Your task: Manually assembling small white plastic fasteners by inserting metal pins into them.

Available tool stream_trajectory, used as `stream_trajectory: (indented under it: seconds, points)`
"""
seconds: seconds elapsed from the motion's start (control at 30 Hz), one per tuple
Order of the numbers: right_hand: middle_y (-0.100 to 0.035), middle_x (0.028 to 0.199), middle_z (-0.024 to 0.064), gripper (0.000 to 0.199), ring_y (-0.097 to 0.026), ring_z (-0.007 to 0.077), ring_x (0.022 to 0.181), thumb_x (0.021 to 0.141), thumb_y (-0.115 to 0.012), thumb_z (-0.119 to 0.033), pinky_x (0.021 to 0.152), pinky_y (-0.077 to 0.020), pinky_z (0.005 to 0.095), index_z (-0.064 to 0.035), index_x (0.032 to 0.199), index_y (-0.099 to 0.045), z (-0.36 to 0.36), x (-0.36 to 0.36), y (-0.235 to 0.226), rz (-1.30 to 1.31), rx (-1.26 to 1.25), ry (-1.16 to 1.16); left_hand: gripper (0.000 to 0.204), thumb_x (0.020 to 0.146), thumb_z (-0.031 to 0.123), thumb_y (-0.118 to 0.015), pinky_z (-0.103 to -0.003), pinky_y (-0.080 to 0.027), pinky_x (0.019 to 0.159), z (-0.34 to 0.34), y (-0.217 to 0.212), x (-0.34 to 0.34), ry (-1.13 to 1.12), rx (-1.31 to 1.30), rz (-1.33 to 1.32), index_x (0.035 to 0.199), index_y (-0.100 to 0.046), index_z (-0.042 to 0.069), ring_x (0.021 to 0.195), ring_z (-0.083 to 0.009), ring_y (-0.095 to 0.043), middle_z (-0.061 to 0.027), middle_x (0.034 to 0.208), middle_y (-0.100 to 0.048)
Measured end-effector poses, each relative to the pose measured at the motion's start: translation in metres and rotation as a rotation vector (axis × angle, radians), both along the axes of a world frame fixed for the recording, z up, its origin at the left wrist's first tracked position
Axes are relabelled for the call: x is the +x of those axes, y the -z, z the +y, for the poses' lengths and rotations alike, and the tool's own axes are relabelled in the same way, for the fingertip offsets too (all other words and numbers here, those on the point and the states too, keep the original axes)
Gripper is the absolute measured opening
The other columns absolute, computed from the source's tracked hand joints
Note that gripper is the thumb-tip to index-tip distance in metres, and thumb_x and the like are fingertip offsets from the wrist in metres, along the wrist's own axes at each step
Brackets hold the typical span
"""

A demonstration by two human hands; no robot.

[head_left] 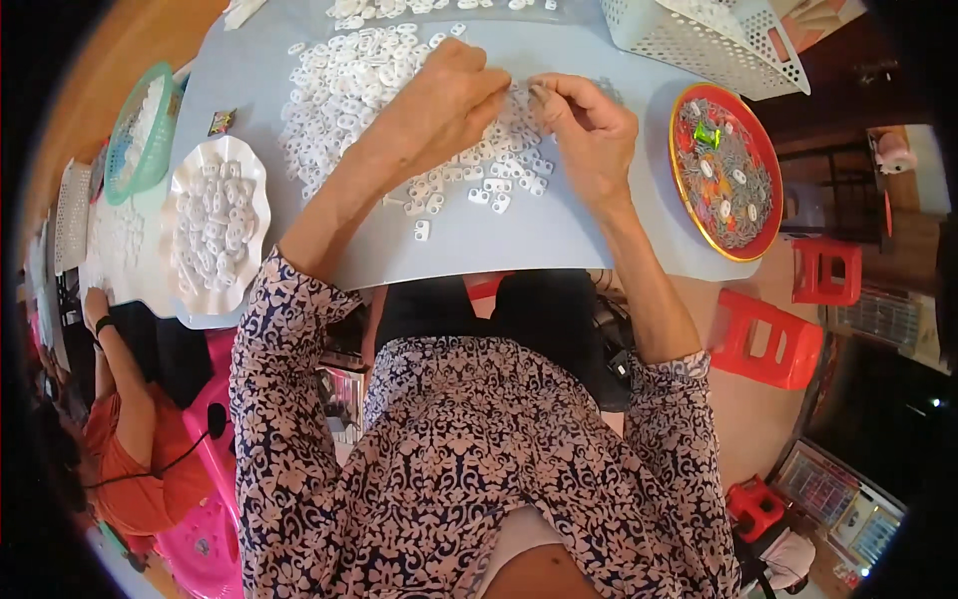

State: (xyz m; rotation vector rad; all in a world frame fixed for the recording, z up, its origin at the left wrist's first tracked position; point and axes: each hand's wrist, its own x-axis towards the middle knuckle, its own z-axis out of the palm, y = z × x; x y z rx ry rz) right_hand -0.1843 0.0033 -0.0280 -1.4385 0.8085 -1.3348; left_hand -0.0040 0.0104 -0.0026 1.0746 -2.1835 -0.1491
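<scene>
Over the far part of the table, my left hand is closed, its fingers curled and pointing right. My right hand faces it a short gap away, thumb and forefinger pinched together. Whatever small thing either hand holds is too small and hidden to make out. Beneath and around them spreads a heap of small white plastic pieces, many with two holes. Several loose ones lie nearer to me. To the right of my right hand stands a red, gold-rimmed tray of thin grey metal pieces.
A scalloped white dish of white pieces stands left, with a small wrapped packet beyond it. Farther left is a green basket. A perforated white basket sits far right. Another person in orange works at left. Red stools stand at right.
</scene>
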Motion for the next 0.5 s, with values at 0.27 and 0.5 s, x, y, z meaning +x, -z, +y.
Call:
stream_trajectory:
  seconds: [0.27, 0.5]
  points:
    - [-0.061, 0.068, -0.0001, 0.013, -0.051, 0.0044, 0.059, 0.086, -0.065, -0.008, 0.054, -0.0413, 0.0181, 0.0019, 0.094, -0.067, 0.000, -0.002, -0.001, 0.013, -0.017, 0.019, 0.004, 0.079, -0.001, -0.057, -0.038, -0.044, 0.072, -0.003, -0.012, 0.045, -0.144, -0.081, -0.064, 0.082, -0.059, 0.000, 0.079, -0.0294, -0.052, -0.0123, 0.071, -0.053]
    - [-0.061, 0.071, -0.0008, 0.013, -0.051, 0.0042, 0.061, 0.086, -0.065, -0.007, 0.055, -0.0420, 0.0184, 0.0021, 0.095, -0.067, 0.004, -0.001, -0.002, 0.071, 0.004, 0.010, 0.011, 0.077, 0.006, -0.064, -0.038, -0.045, 0.080, 0.012, -0.001, 0.038, -0.118, -0.012, -0.220, 0.087, -0.061, 0.002, 0.089, -0.0303, -0.050, -0.0133, 0.082, -0.055]
